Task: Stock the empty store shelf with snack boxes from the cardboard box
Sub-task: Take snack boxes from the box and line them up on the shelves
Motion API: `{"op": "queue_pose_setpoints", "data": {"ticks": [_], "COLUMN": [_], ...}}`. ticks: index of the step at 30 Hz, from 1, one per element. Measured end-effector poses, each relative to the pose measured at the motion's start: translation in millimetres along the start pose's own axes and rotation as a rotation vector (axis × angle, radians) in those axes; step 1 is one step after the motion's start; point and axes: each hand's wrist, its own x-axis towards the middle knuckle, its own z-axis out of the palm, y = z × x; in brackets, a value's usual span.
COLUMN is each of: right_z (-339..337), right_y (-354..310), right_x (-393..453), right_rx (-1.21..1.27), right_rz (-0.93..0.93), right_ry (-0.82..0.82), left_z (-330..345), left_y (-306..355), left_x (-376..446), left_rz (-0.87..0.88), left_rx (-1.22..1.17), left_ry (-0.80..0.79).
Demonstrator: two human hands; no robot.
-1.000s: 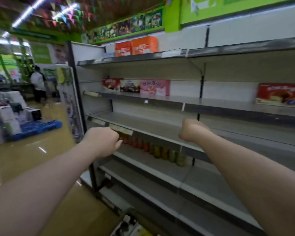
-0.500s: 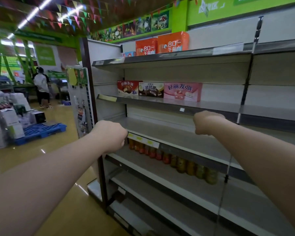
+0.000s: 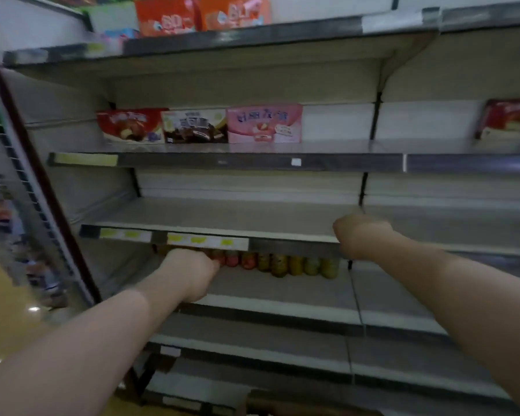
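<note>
Barely begun: both the left hand (image 3: 192, 273) and right hand (image 3: 359, 235) were clenched on nothing at the bare middle shelf (image 3: 222, 217), three snack boxes (image 3: 198, 126) one shelf above it, cardboard box unseen.

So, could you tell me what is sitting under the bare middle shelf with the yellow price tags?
A row of small bottles, red and yellow-green, stands under the middle shelf. The left hand covers the row's left end, so its full length is hidden.
</note>
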Motion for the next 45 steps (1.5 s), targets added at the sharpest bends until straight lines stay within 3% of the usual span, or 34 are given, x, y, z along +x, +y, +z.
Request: {"op": "queue_pose_setpoints", "data": {"ticks": [6, 11, 16, 20, 23, 28, 33, 40, 45], "right_z": [87.4, 184.8, 287.7, 359.2, 437.0, 571.1, 679.7, 770.9, 802.3], "right_y": [-1.2, -19.3, -23.6, -19.4, -23.9, -57.7, -110.9, -170.7, -190.3], "right_x": [-26.2, -61.6, -81.8, -86.0, -85.8, -72.8, -45.8, 19.7, 41.2], "right_rx": [0.142, 0.308, 0.509, 0.668, 0.731, 0.806, 0.838, 0.843, 1.008], "right_rz": [0.17, 0.228, 0.345, 0.424, 0.432, 0.439, 0.266, -0.028, -0.043], "right_ry": [-0.066, -0.037, -0.134, -0.214, -0.25, -0.301, -0.266, -0.204, -0.109], "left_z": [76.8, 137.5, 199.3, 256.1, 333.5, 433.4, 515.7, 588.0, 591.7], "left_y": [41.9, 104.0, 174.9, 238.0, 292.8, 366.4, 407.6, 426.2, 449.8], "left_x": [42.6, 40.7, 32.4, 18.1, 9.4, 6.3, 32.8, 88.4, 103.6], "left_rz": [0.205, 0.234, 0.096, -0.149, -0.249, -0.169, 0.164, 0.427, 0.533], "left_rx": [-0.215, -0.421, -0.818, -1.216, -1.327, -1.284, -1.078, -0.869, -0.694], "left_ry": [-0.006, -0.092, -0.194, -0.329, -0.404, -0.477, -0.434, -0.811, -0.849]}}
